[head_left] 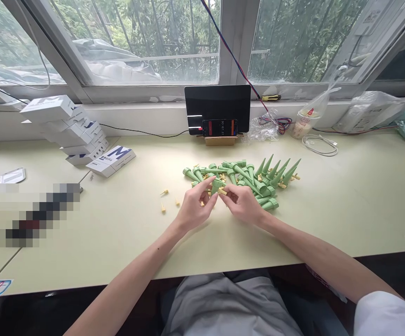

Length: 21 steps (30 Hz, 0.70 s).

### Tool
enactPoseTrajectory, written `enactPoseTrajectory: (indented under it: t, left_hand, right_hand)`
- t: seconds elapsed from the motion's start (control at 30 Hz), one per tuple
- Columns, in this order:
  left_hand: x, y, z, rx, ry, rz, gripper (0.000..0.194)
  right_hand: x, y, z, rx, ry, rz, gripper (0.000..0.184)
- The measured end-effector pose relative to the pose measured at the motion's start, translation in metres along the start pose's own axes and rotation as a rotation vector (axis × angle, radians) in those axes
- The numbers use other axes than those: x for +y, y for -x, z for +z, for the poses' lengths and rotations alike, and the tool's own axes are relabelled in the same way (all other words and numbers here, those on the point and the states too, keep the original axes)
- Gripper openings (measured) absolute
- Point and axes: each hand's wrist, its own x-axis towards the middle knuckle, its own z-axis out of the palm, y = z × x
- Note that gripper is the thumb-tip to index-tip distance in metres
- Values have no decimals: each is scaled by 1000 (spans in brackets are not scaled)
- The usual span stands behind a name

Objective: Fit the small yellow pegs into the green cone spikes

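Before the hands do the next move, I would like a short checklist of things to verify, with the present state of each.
1. Green plastic piece held by the left hand: ok, between thumb and index finger.
2. Small yellow plastic piece at the right hand: ok, at the fingertips, close against the green one.
3. Yellow piece fully seated in the green one: cannot tell, the join is too small and partly covered.
4. Pile of green cone-shaped plastic spikes near the hands: ok, just beyond and beside the right hand.
5. Loose yellow plastic pieces gathered together: not ok, several lie scattered left of the left hand.
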Motion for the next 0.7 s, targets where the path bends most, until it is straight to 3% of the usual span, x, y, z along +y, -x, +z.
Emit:
enactPoseTrajectory:
  t: [0.3,0.5,0.7]
  left_hand:
    - [1,1,-1,-68,14,38,54]
    - [0,1,0,-69,14,52,56]
    - [-2,1,0,-57,-29,65,55]
  right_hand:
    - [-1,-2,-5,-40,-205,173,31]
    - [-1,-1,-4,-15,-168,139,31]
    - [0,0,-2,13,-52,18,29]
